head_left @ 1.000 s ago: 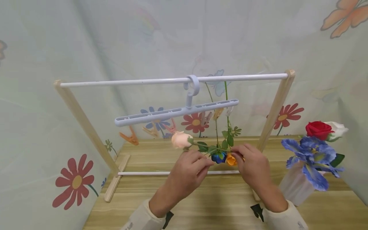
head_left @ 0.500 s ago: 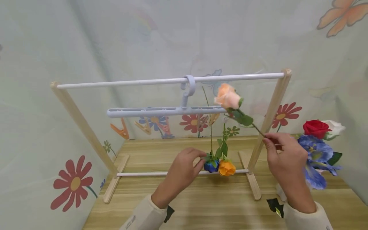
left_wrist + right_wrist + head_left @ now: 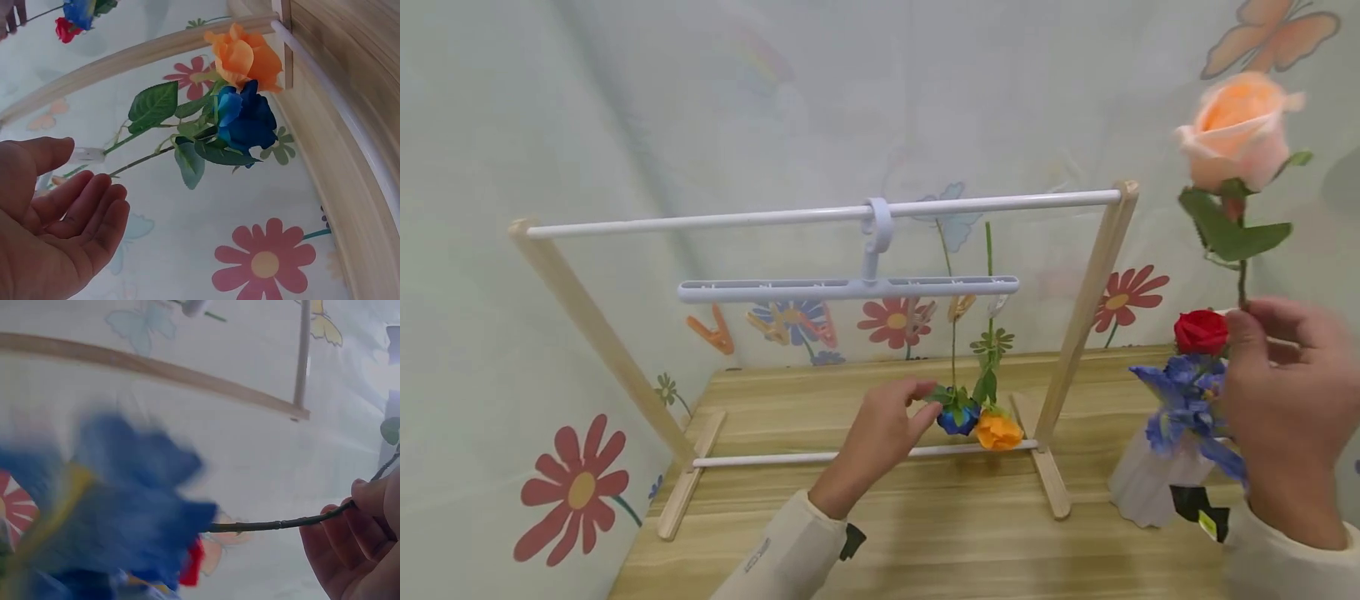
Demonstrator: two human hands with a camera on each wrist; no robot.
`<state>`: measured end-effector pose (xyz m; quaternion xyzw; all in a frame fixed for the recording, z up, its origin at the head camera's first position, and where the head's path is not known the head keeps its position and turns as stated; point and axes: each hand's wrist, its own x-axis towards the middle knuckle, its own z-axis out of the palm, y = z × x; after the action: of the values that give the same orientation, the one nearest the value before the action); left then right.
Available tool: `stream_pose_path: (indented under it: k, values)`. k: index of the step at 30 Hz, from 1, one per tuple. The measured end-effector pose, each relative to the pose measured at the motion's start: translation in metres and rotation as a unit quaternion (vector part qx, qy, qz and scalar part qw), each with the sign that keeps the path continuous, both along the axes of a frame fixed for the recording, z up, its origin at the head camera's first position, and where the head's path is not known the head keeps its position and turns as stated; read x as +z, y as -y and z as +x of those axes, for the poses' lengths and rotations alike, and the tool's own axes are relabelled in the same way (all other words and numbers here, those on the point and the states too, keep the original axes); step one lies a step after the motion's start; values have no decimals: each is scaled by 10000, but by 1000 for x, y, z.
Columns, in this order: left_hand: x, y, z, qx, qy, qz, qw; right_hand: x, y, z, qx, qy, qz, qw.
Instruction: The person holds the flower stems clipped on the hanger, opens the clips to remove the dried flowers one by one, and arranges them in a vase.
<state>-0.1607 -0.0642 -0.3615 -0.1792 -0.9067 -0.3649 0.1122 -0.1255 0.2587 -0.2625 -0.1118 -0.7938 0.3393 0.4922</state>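
Upright at the far right of the head view, a peach rose is held up by my right hand. Thumb and fingers pinch its stem, as the right wrist view shows. My left hand is beside a blue rose, fingers loosely bent around nothing; the left wrist view shows a gap between fingertips and petals. The blue rose and an orange flower hang head-down from a yellow clip and a white clip on a pale blue hanger.
The hanger hooks over the white top bar of a wooden-legged rack. Several more clips, including an orange clip, dangle at its left. A white vase with a red rose and a blue iris stands right of the rack.
My right hand has carried the peach rose from in front of the hanger to the far right and turned it upright. The left hand has stayed near the blue rose. The hanger has levelled.
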Motion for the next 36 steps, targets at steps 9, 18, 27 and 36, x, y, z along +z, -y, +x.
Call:
stream_pose_path:
  k: [9, 18, 27, 36]
  values:
    - [-5, -21, -19, 38, -140, 446, 9989, 26, -9, 10, -1423, 960, -596, 9834]
    - [-11, -28, -35, 132, 306, 883, 9955, 18, -26, -1, -1270, 1011, -792, 9836]
    - [-21, -34, -45, 67, 305, 1342, 9905, -15, -40, -14, -714, 834, -551, 9924]
    - [-20, -36, -45, 26, 165, 1473, 9890, -40, -51, -17, -520, 1029, 15, 9933]
